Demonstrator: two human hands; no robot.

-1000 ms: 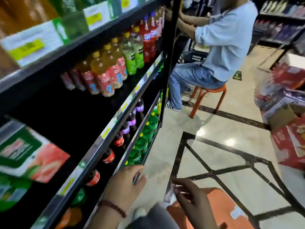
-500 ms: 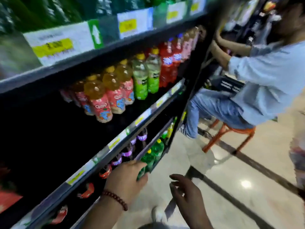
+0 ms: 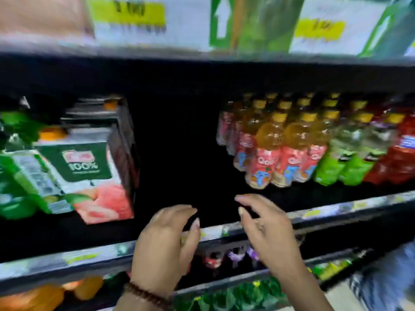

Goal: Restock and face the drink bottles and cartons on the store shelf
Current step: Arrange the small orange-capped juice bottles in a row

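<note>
While both hands, the left hand (image 3: pixel 167 240) and the right hand (image 3: pixel 268 227), hover spread and empty, a careless reach may knock the yellow-capped orange plastic bottles (image 3: pixel 280 151) off the black metal shelf (image 3: pixel 224 231).

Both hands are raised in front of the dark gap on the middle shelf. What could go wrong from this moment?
1. The juice carton beside the gap looks tilted; a nudge from the left hand might tip it off the shelf edge.
2. The orange bottles stand closely packed right of the gap; the right hand could knock the front ones over.
3. The picture is blurred, so a reach may be misjudged.
</note>
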